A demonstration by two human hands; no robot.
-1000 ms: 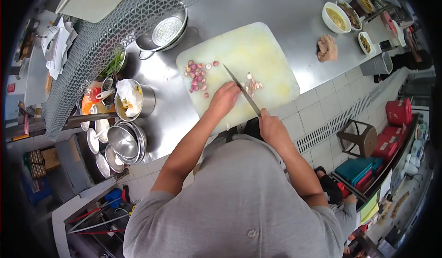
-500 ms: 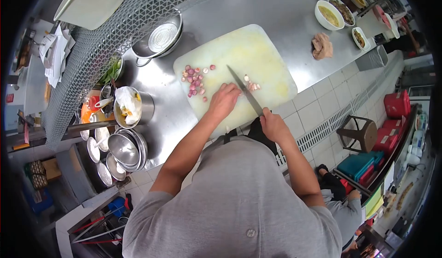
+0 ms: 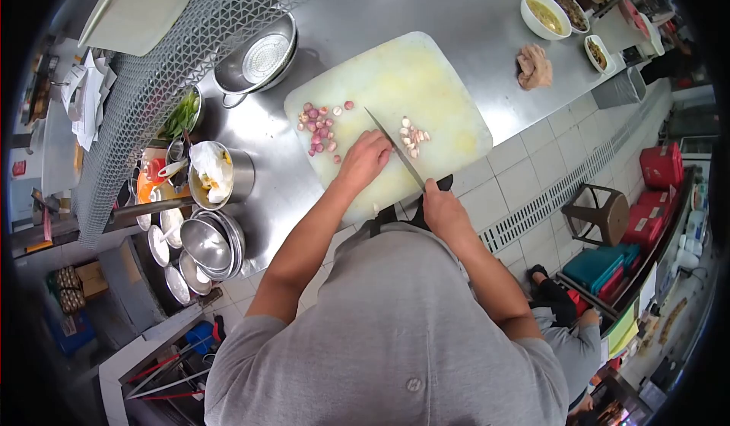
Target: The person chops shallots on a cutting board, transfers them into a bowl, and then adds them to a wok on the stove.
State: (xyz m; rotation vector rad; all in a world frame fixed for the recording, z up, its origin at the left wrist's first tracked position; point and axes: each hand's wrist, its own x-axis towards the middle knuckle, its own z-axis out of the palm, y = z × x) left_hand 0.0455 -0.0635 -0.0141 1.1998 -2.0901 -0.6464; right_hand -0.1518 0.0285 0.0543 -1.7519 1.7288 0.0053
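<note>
1. Grey shirt (image 3: 411, 312) nearest the camera.
2. Right hand (image 3: 445, 207): closed round the handle end of the knife (image 3: 408, 167); blade angles forward-left over the board.
3. Left hand (image 3: 366, 158): fingers curled, fingertips right beside the blade. Can't tell if they pinch anything.
4. White cutting board (image 3: 414, 69) under both hands, on steel counter (image 3: 346, 15).
5. Red bulbs (image 3: 318, 128) on board, left of blade; pale pieces (image 3: 413, 136) right of it.
6. Farther out: strainer (image 3: 265, 57) left, crumpled tan item (image 3: 534, 67) right, white bowl (image 3: 546, 15) beyond that.
</note>
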